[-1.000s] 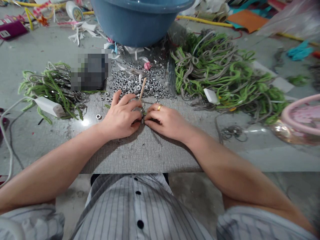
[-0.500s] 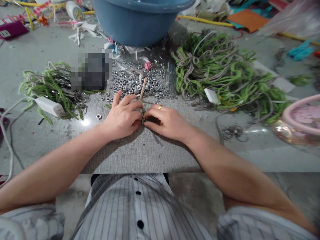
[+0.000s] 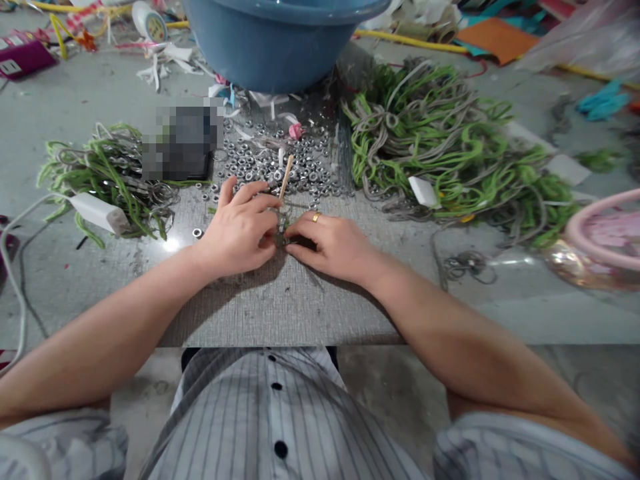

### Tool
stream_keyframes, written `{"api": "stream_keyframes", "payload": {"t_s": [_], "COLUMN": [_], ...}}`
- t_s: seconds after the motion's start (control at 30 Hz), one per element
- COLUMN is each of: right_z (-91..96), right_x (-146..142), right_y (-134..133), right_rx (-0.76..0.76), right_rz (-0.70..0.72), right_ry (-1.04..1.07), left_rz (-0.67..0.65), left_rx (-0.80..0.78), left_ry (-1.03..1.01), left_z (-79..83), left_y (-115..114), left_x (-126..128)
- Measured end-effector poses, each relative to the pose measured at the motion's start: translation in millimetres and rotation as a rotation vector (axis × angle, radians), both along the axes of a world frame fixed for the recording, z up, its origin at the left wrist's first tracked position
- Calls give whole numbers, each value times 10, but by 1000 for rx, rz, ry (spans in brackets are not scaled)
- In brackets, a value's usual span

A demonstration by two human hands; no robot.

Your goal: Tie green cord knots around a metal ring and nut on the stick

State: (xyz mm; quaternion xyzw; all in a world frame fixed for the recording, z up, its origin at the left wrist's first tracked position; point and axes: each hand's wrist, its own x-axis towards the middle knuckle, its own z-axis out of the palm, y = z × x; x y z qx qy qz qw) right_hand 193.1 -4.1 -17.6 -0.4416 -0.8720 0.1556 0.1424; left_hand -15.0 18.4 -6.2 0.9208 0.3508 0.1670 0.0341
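Note:
My left hand (image 3: 237,230) lies low over the table, thumb and index finger pinched together and the other fingers raised. Facing it, my right hand (image 3: 333,245), with a gold ring, also pinches. A small greyish metal-looking piece (image 3: 281,235) shows between the fingertips, too small to name. From under my right hand trails a thin grey strand (image 3: 316,281). A wooden stick (image 3: 287,179) juts up just beyond my left fingertips. Many small metal rings or nuts (image 3: 260,167) are heaped behind the hands, and a single ring (image 3: 197,233) lies left of my left hand.
A blue basin (image 3: 275,47) stands behind the heap. Green and grey cords lie in a large pile (image 3: 440,133) at right and a bundle (image 3: 110,173) at left, beside a white plug-like block (image 3: 100,212). A pink-rimmed container (image 3: 605,227) sits at far right.
My left hand has shifted slightly left, its fingertips drawing a little away from my right hand. More of the small piece now shows between them. My right hand has barely moved.

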Motion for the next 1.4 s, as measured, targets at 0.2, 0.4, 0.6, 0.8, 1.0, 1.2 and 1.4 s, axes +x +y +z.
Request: {"api": "stream_keyframes", "payload": {"t_s": [0.2, 0.4, 0.6, 0.8, 1.0, 1.2, 1.4], "right_z": [5, 13, 8, 25, -52, -123, -53], "right_x": [21, 22, 22, 2, -135, -156, -91], "right_y": [-5, -5, -1, -23, -117, -66, -39], "right_rx": [31, 38, 19, 181, 268, 167, 138], "right_rz": [-4, -10, -20, 69, 191, 173, 211], "right_ry": [1, -5, -27, 10, -76, -125, -63], "left_rz": [58, 100, 86, 90, 114, 90, 118], "left_rx": [14, 20, -8, 9, 61, 40, 20], "left_ry": [31, 133, 89, 148, 229, 161, 275], "left_z": [142, 156, 83, 85, 68, 49, 110], "left_y": [49, 69, 82, 79, 63, 69, 77], "left_x": [-78, -141, -191, -186, -158, -169, -154]}}
